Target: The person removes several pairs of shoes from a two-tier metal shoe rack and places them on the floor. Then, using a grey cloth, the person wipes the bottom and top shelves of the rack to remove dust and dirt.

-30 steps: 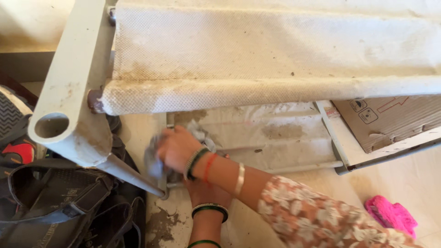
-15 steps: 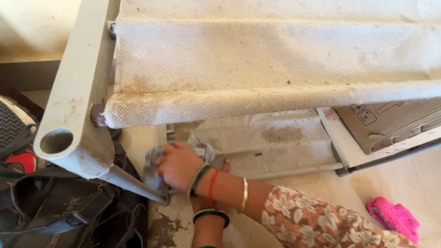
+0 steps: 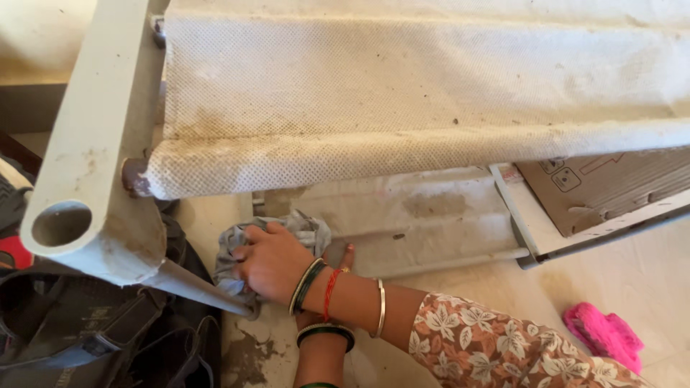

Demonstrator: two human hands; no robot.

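Observation:
My right hand is closed on a crumpled grey cloth and presses it against the slanted metal leg of a dirty cream cot frame. Bangles and a red thread circle that wrist, and a floral sleeve covers the arm. My left hand lies under the right forearm. Only a fingertip and a bangled wrist show, low near the floor. The cot's stained white woven fabric stretches across the top.
A thin lower bar of the frame runs right from my hands. A brown cardboard box sits under the cot at right. A pink cloth lies on the floor at lower right. Black bags crowd the lower left.
My right hand has slid the grey cloth a little down the leg toward me. The cot frame now sits closer and larger in view.

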